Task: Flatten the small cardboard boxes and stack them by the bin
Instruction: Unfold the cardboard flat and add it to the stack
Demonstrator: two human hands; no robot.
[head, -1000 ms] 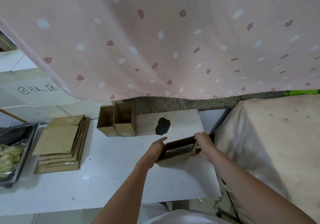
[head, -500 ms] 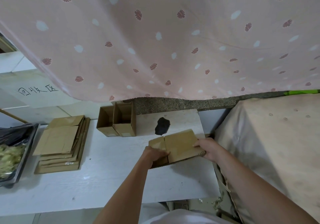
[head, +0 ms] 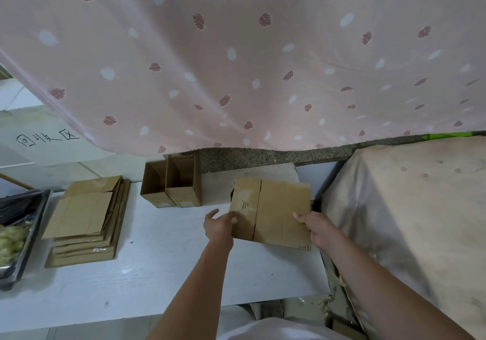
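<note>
Since the earlier frame the box has been collapsed flat and raised off the worktop. It is gripped by left hand and right hand at opposite edges. Flattening judged done; transfer leftward to the stack is called for next.

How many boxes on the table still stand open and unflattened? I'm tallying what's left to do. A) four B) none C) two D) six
C: two open boxes stand side by side at the back of the table, right of the flat stack; the box in the hands is already flat.
</note>
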